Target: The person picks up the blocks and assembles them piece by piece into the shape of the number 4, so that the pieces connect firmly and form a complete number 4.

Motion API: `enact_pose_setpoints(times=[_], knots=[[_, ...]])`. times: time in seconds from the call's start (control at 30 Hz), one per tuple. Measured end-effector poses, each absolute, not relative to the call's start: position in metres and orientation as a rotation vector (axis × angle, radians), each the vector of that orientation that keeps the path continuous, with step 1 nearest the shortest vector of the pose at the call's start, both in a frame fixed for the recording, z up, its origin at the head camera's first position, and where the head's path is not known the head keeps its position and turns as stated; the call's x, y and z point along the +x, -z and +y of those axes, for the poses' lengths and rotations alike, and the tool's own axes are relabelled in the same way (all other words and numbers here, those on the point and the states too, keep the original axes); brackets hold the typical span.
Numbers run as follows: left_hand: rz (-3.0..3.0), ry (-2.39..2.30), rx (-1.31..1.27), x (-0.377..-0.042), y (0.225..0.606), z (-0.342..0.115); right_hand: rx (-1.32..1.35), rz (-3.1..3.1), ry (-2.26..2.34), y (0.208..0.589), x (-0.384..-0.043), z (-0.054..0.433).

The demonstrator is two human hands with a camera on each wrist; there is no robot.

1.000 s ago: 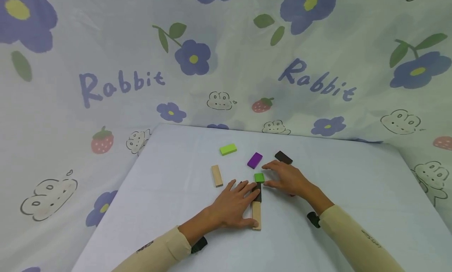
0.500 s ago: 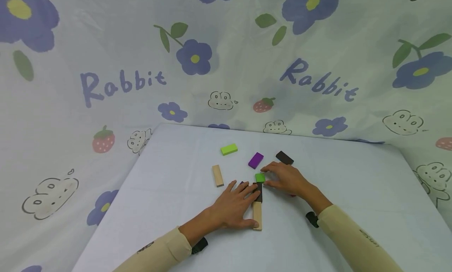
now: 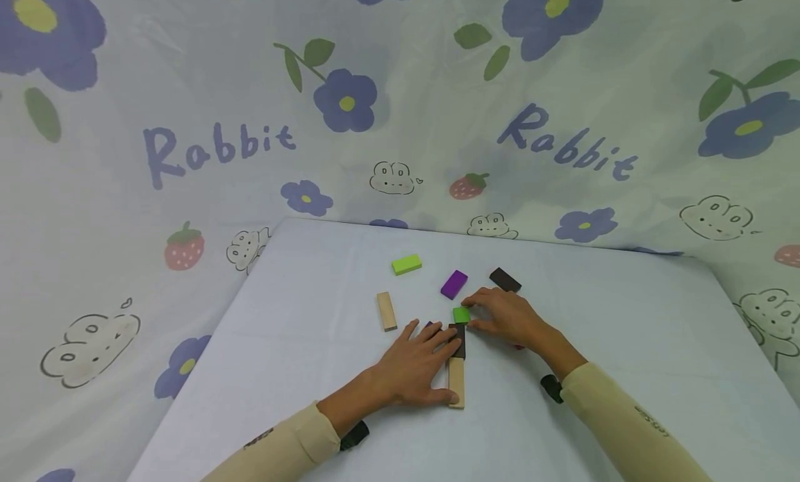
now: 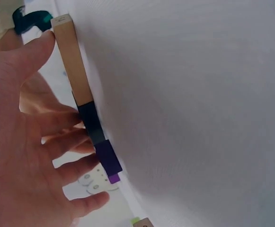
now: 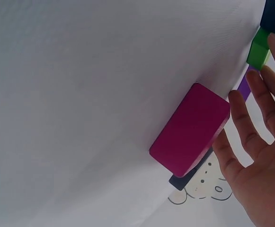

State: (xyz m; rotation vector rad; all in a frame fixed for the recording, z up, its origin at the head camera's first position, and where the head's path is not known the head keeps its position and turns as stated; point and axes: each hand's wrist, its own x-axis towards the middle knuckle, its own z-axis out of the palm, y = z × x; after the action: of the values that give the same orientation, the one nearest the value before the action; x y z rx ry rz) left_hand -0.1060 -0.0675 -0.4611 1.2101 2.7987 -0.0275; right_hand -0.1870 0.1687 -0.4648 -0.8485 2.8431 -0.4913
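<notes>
My left hand [image 3: 412, 367] spreads over a row of blocks. Its thumb touches the near end of a wooden block [image 3: 457, 381], and its fingertips touch a black block [image 3: 460, 343] end to end with it. A dark purple block [image 4: 109, 157] sits by the left fingertips, mostly hidden in the head view. My right hand [image 3: 509, 317] pinches a small green block [image 3: 461, 315] between thumb and index finger, at the far end of the black block. A magenta block [image 5: 190, 130] lies under the right hand, near its other fingers.
Beyond the hands lie a lime block [image 3: 407, 264], a purple block [image 3: 454, 285] and a dark brown block [image 3: 505, 280]. Another wooden block [image 3: 387, 311] lies left of the row. A patterned curtain [image 3: 344, 162] hangs behind the white table [image 3: 312, 287].
My right index finger has drawn in slightly toward the green block. The left hand holds its place on the row, and the head view has shifted a little.
</notes>
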Motion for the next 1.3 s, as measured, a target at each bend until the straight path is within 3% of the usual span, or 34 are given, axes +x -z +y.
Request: enact_pose_setpoints(times=[1.3], knots=[[2.783, 0.003, 1.177, -0.1058, 0.4619, -0.0669, -0.865, 2.851, 0.462, 0.4664, -0.1912, 0.1629]])
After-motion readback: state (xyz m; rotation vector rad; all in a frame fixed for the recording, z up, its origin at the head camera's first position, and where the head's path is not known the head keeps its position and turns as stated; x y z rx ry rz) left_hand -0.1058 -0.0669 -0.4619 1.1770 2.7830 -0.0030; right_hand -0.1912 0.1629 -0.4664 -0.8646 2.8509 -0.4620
